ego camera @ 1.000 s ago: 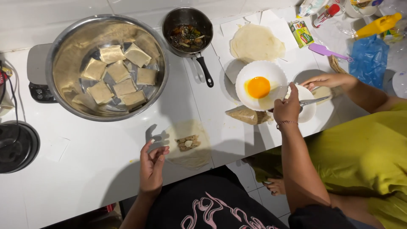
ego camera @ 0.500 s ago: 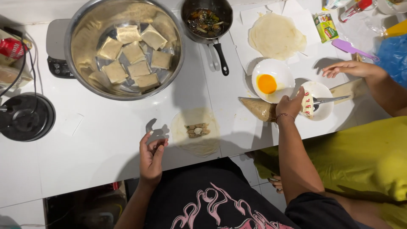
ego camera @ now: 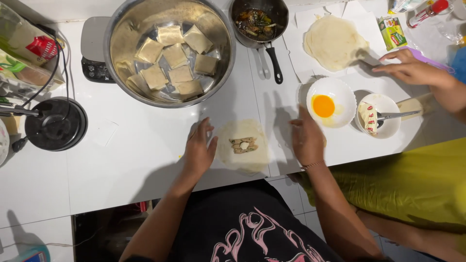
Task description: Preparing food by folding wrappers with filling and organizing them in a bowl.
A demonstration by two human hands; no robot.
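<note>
Egg bowl (ego camera: 335, 92) and pan (ego camera: 258, 22) stand beyond the filled wrapper (ego camera: 242, 145).

Shiny metal bowl (ego camera: 124, 43); glossy white table (ego camera: 121, 165); thin matt dough sheet (ego camera: 242, 160); smooth ceramic dish (ego camera: 342, 94).

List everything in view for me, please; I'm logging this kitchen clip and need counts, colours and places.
Round pale wrapper sheet with brown filling: one, on the white counter, between the two hands.
Large steel mixing bowl: one, silver, top centre, on a grey scale.
Folded pale parcels: about eight, inside that bowl.
Small dark frying pan of cooked filling: one, top centre.
Stack of round pale wrappers: one, top right.
White bowl with orange yolk: one, right of centre.
White bowl with butter and a utensil: one, further right.
Black round lid-like object: one, left.
Other person's hand: one, upper right, yellow-green clothing below it.
Left hand: touching the wrapper's left edge.
Right hand: beside the wrapper, empty.
</note>
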